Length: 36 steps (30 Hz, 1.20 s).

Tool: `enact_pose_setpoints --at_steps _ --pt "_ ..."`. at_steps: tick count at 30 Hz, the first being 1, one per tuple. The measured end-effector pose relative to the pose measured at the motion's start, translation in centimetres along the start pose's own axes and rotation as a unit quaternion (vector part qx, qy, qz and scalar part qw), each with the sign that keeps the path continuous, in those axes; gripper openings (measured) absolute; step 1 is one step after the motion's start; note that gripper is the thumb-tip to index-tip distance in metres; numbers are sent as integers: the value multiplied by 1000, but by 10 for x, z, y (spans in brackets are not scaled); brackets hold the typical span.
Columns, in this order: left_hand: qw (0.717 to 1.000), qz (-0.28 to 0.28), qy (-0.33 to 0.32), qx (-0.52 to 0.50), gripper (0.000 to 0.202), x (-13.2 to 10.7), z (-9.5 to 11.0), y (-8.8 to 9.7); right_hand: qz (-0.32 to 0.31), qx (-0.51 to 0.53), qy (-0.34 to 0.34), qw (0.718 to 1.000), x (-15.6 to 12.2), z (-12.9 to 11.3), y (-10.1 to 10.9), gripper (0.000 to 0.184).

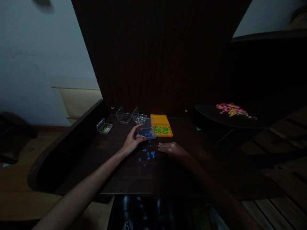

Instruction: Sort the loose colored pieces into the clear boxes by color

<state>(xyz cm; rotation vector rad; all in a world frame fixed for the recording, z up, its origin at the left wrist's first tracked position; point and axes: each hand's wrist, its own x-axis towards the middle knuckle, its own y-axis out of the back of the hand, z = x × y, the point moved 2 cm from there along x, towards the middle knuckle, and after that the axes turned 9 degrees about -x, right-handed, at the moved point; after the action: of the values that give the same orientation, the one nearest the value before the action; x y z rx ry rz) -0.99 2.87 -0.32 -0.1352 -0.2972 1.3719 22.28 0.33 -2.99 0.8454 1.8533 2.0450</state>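
My left hand (pixel 131 140) grips the left side of a small clear plastic box (pixel 142 132), thumb in front and fingers behind. Its lid stands raised, and a few small blue pieces (pixel 148 134) lie inside. On the dark tabletop just in front of the box are several loose blue pieces (pixel 153 154), too small to make out in kind. To their right hovers or rests my right hand (pixel 173 149), fingers stretched toward the left and nothing visible in them. Behind the clear box sits an open yellow case (pixel 160 119) with many green pieces (pixel 161 130).
Open clear boxes stand at the back left: one with dark red pieces (pixel 126 118), one with whitish pieces (pixel 140 119), one with yellow pieces (pixel 106 128). A colourful heap (pixel 232 109) lies on a shelf at right. A raised side panel (pixel 69 143) borders the left.
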Motion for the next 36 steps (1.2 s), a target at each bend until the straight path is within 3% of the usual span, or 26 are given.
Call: enact_pose_setpoints --at_steps 7,22,26,30,36 --pt "1000 10 -1 16 66 -1 0 1 -43 -91 -16 995 7 -14 18 24" --pt "1000 14 6 6 68 -1 3 -1 -88 -124 -27 988 11 -20 24 20" --pt "1000 7 5 2 67 -2 3 -2 -27 -119 -27 992 9 -17 25 22" --pt "1000 -4 3 0 67 -3 3 -3 93 -76 -26 992 5 -8 29 34" --pt "1000 -12 23 4 69 -4 -1 -5 242 -11 -79 967 1 2 43 36"
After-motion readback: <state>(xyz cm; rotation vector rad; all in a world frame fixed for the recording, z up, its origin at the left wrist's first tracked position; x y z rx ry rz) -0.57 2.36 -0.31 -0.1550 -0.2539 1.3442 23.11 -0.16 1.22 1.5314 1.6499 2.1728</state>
